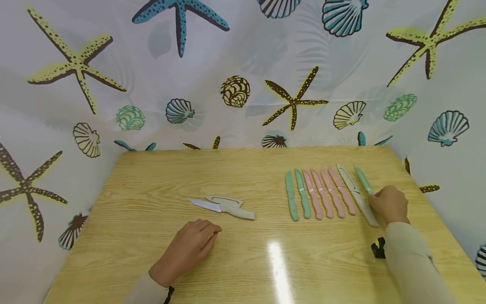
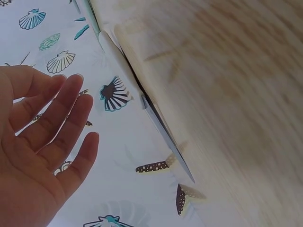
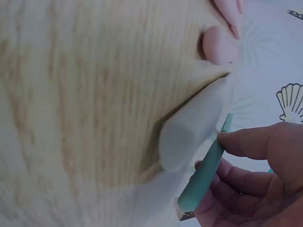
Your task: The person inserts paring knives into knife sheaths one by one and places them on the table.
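My right hand [image 1: 390, 204] pinches the handle of a green knife [image 3: 203, 177] between thumb and fingers; its green sheathed end [image 1: 363, 179] points away from me. Just left of it lies a larger cream knife [image 1: 358, 198], its thick handle near my fingers in the right wrist view. My left hand [image 1: 191, 242] hovers low at the left with fingers relaxed and nothing held. Beyond its fingertips a cream paring knife [image 1: 238, 212] lies with bare blade, overlapping a cream sheath [image 1: 224, 200]. The left wrist view shows that blade [image 2: 165, 135] past the fingers.
Left of the cream knife stand side by side several pink knives [image 1: 330, 192] and two green knives [image 1: 291, 196], handles toward me. The wooden table [image 1: 152, 177] meets a shell-patterned cloth [image 1: 205, 84] at its back and sides.
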The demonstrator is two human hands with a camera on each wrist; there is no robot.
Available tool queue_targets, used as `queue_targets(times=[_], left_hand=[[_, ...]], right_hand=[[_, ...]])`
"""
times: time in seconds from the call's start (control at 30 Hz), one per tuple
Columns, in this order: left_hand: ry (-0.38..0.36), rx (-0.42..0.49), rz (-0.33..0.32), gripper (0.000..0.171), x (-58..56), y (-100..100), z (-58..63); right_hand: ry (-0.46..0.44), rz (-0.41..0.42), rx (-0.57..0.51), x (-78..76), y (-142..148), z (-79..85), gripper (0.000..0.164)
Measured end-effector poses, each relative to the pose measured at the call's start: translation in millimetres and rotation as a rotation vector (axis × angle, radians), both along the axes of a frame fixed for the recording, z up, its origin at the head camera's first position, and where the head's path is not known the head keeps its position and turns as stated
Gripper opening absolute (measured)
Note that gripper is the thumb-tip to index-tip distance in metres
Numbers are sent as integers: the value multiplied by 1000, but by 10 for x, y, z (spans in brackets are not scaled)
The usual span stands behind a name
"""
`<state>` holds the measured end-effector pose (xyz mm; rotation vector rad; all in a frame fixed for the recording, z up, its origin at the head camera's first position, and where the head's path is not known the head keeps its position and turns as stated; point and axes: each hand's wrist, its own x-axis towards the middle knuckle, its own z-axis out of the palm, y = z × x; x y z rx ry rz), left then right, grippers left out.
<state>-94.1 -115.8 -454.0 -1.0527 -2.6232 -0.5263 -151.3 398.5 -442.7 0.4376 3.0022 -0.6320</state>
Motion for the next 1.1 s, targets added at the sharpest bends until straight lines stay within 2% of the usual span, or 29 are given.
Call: queue_targets(times=[0.17,0.33,0.57,0.83,0.93,1.1], left_hand=[[-9,-7,-3,15,18,-13,5],[-27,-13,-9,15,16,-15,13],[-40,-13,-9,15,14,-13,16],[26,24,-26,11,-30,-1,33],[54,51,-36,10,-69,5,51],[92,50,-37,11,-185,16,118]], right_hand=[[-73,-6,7,-41,28,-102,33],[-76,-5,29,-63,29,-162,35],[-109,-6,33,-97,24,-160,31],[-136,4,56,-79,24,-140,29],[-92,11,63,-53,3,-127,29],[123,65,132,46,-212,-59,44]])
